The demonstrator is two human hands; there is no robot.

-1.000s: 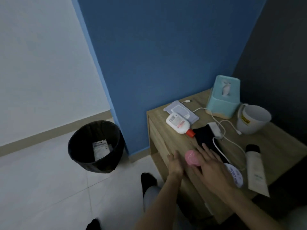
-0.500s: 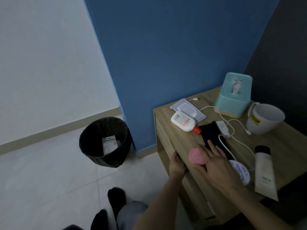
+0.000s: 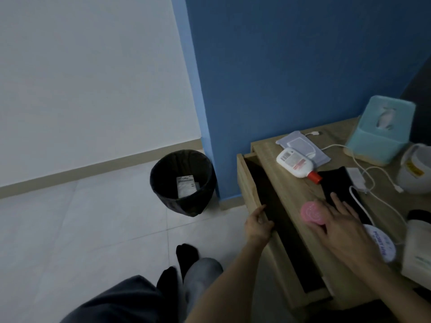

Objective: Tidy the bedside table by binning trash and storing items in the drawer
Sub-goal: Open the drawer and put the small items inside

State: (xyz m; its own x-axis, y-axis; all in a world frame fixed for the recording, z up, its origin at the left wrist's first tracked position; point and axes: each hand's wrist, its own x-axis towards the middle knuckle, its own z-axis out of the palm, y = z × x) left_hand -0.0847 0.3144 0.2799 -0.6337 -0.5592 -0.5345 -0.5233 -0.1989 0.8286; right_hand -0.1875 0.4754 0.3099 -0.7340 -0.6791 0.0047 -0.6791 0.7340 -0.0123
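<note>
Wooden bedside table (image 3: 287, 191) against a blue wall, pale tile floor. Nearest, the drawer (image 3: 247, 183) stands partly open, inside dark. Left hand (image 3: 258, 226) grips the drawer's front edge, fingers curled over the top, thumb outside. Right hand (image 3: 346, 228) lies flat on the tabletop, fingers straight and spread. The pink jar (image 3: 312, 212) sits at its left, touching the thumb side, index finger along the jar's far edge. Fingertips rest on a black cloth (image 3: 338, 183). Right of the hand: round white tin (image 3: 383, 247), white tube (image 3: 417, 249), white cable (image 3: 373, 198). Farther: lotion bottle (image 3: 294, 162), wipes pack (image 3: 303, 145), teal tissue box (image 3: 382, 132), mug (image 3: 416, 170). Far left on the floor, black bin (image 3: 182, 201) with a white packet (image 3: 186, 186) inside.
</note>
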